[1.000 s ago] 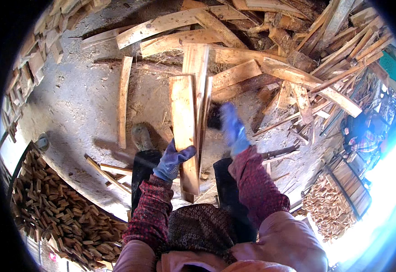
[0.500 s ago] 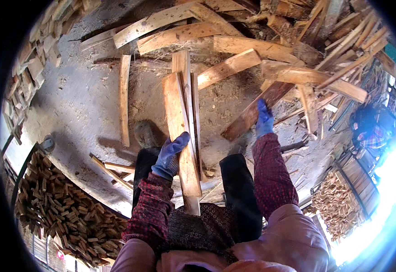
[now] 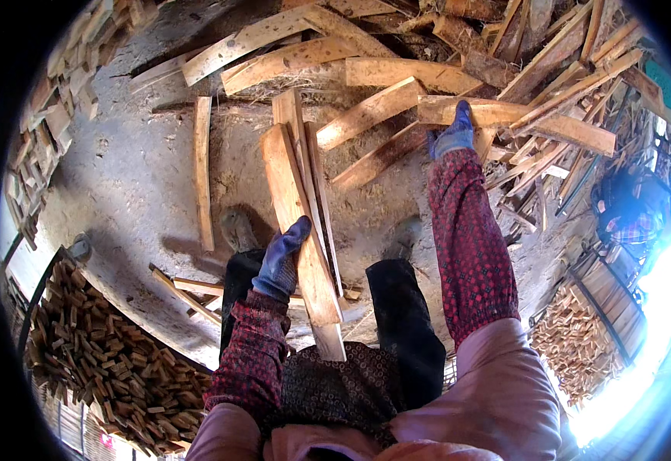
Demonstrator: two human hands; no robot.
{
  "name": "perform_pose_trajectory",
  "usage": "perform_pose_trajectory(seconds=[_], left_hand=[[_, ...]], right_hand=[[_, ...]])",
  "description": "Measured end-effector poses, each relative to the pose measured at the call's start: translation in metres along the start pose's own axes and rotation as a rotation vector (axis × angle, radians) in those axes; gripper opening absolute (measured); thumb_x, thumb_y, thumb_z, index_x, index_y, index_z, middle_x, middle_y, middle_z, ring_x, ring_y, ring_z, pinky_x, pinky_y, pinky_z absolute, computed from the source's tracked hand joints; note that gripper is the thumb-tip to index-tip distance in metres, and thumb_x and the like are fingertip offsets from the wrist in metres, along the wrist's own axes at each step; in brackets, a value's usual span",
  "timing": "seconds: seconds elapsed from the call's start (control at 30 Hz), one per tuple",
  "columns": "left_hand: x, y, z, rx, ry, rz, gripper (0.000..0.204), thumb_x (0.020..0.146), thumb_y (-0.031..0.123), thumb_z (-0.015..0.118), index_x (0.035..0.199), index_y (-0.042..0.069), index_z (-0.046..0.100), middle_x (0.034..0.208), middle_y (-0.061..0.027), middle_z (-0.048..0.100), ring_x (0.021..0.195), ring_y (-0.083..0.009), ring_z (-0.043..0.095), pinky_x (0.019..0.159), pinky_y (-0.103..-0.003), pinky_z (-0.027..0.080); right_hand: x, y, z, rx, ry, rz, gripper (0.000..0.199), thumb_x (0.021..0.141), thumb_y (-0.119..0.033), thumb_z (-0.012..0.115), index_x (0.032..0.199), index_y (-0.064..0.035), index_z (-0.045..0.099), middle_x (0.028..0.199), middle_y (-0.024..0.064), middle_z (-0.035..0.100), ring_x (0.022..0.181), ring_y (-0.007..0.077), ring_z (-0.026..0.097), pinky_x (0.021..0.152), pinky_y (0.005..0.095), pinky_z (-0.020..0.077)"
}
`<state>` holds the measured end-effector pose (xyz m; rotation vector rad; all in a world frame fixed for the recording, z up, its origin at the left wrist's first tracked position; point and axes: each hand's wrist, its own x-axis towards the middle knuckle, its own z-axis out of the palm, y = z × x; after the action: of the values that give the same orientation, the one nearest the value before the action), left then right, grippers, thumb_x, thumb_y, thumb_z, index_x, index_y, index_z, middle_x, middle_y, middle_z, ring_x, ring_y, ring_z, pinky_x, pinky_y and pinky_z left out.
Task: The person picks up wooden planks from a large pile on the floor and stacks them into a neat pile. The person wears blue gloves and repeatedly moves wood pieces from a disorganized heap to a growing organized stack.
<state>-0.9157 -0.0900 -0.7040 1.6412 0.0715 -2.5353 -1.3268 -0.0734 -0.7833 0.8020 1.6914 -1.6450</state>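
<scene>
the left hand (image 3: 282,257) clamps a bundle of long planks (image 3: 301,223) against the lap, stiff, rough and likely heavy, best gripped mid-length, while the right hand (image 3: 452,134) closes on a plank in the pile (image 3: 497,114).

The blue-gloved right hand (image 3: 454,132) has left the bundle of long pale wooden boards (image 3: 301,223) — stretching out now to the scattered plank pile (image 3: 520,115) beyond it.
</scene>
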Motion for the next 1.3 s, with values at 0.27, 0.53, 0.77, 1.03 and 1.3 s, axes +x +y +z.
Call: perform_pose_trajectory(seconds=[0.27, 0.53, 0.77, 1.03, 1.3], left_hand=[[-0.049, 0.007, 0.019, 0.37, 0.131, 0.09, 0.045, 0.097, 0.032, 0.067, 0.129, 0.0, 0.062, 0.117, -0.0108, 0.068, 0.109, -0.0227, 0.065, 0.097, -0.035, 0.051], [-0.265, 0.059, 0.023, 0.362, 0.231, 0.733, 0.054, 0.09, 0.015, 0.078, 0.138, 0.006, 0.052, 0.121, -0.0019, 0.063, 0.109, -0.0141, 0.06, 0.095, -0.031, 0.051], [-0.369, 0.349, -0.01, 0.202, -0.142, 1.213, 0.083, 0.09, 0.02, 0.075, 0.154, 0.004, 0.024, 0.129, -0.0158, 0.059, 0.119, -0.0269, 0.062, 0.107, -0.043, 0.051], [-0.395, 0.604, 0.015, 1.333, 0.752, 1.115, 0.062, 0.091, 0.029, 0.076, 0.139, -0.004, 0.051, 0.12, -0.021, 0.069, 0.105, -0.0259, 0.067, 0.096, -0.036, 0.051], [-0.211, 0.126, -0.02, 0.25, -0.043, -0.18, 0.059, 0.094, 0.049, 0.063, 0.138, 0.01, 0.054, 0.117, -0.0165, 0.067, 0.098, -0.0283, 0.066, 0.089, -0.045, 0.054]], right_hand=[[-0.088, 0.02, -0.057, 0.017, -0.284, -0.123, 0.04, 0.1, -0.031, 0.063, 0.136, -0.0146, 0.055, 0.125, 0.005, 0.063, 0.106, 0.0225, 0.063, 0.09, 0.0363, 0.0523], [-0.312, 0.081, -0.195, -0.133, -0.274, 0.577, 0.047, 0.089, -0.023, 0.073, 0.13, -0.0038, 0.059, 0.122, 0.0112, 0.066, 0.113, 0.0318, 0.063, 0.1, 0.0458, 0.0502], [-0.402, 0.092, -0.134, -0.093, -0.247, 0.78, 0.05, 0.087, -0.028, 0.073, 0.13, -0.0083, 0.056, 0.123, 0.0167, 0.065, 0.114, 0.0421, 0.061, 0.102, 0.0571, 0.0482], [-0.48, 0.113, -0.088, -0.217, -0.237, 0.836, 0.038, 0.095, -0.036, 0.065, 0.123, -0.0098, 0.06, 0.114, 0.0126, 0.067, 0.104, 0.0346, 0.065, 0.092, 0.0521, 0.0532], [-0.556, 0.079, -0.082, -0.367, -0.439, 1.056, 0.045, 0.096, -0.027, 0.07, 0.133, -0.0033, 0.059, 0.121, 0.0097, 0.067, 0.11, 0.0214, 0.065, 0.097, 0.0344, 0.0517]])
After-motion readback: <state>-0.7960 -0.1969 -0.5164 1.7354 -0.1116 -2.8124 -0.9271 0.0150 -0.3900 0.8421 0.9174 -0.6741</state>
